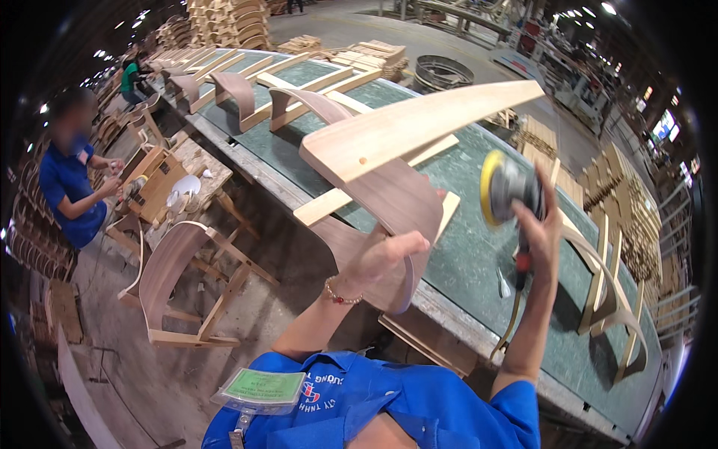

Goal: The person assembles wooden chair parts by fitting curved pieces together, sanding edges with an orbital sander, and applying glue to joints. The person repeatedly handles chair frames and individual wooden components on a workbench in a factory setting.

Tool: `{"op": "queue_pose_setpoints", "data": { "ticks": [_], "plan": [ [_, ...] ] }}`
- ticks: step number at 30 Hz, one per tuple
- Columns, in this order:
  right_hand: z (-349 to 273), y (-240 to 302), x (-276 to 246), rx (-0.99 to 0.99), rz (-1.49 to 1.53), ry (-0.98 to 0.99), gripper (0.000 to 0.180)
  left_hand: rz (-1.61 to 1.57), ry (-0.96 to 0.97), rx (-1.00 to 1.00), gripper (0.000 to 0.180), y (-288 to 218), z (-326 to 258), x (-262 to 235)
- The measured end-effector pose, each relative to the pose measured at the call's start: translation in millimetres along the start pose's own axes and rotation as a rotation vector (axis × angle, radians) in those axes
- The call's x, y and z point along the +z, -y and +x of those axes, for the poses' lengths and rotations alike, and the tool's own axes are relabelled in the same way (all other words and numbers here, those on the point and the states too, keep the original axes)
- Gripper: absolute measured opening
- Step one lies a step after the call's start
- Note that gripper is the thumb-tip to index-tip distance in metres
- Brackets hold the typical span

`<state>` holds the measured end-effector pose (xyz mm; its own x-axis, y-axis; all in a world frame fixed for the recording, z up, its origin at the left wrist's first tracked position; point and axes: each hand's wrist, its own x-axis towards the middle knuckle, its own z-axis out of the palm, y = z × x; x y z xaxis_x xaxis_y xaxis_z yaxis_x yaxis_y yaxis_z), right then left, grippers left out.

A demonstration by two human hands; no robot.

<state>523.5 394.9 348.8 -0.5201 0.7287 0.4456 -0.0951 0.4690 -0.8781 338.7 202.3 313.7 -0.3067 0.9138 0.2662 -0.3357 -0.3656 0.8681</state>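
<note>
Now | my left hand point(385, 258) clamps the curved chair part point(389, 176), raised over the green bench point(479, 247) | right hand point(535, 224) wraps the sander point(505, 187), pad just beside the wood | sanding step, I judge; next needs pad flat on surface.

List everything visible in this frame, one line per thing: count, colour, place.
chair frame part: one, pale wood with brown curved back, lifted over the workbench, held by the left hand
orbital sander: one, grey with yellow pad, in the right hand
workbench: one, green top, runs from far left to near right
chair parts on bench: several, pale and brown wood, far end
chair frame on floor: one, brown and pale wood, left of the bench
wood stacks: many, pale, right side and background
co-workers: two, one in blue, one in green farther back, left
left hand: grips the brown back
right hand: grips the sander
</note>
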Motion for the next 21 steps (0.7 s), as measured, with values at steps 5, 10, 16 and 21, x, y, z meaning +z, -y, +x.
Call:
{"op": "queue_pose_setpoints", "data": {
  "ticks": [5, 10, 16, 21],
  "plan": [
    [44, 109, 44, -0.614, -0.423, 0.225, 0.067, 0.061, -0.124, -0.185, 0.041, 9, -2, 5],
    [58, 134, 121, -0.568, -0.555, 0.427, 0.068, 0.022, -0.215, -0.075, 0.017, 2, -7, 9],
    [78, 135, 152, -0.767, -0.474, 0.349, 0.066, 0.015, -0.172, -0.056, 0.008, 12, -7, 8],
    [64, 144, 163, -0.762, -0.517, 0.37, 0.064, 0.126, -0.134, 0.042, 0.015, 17, -11, 0]
  ]
}}
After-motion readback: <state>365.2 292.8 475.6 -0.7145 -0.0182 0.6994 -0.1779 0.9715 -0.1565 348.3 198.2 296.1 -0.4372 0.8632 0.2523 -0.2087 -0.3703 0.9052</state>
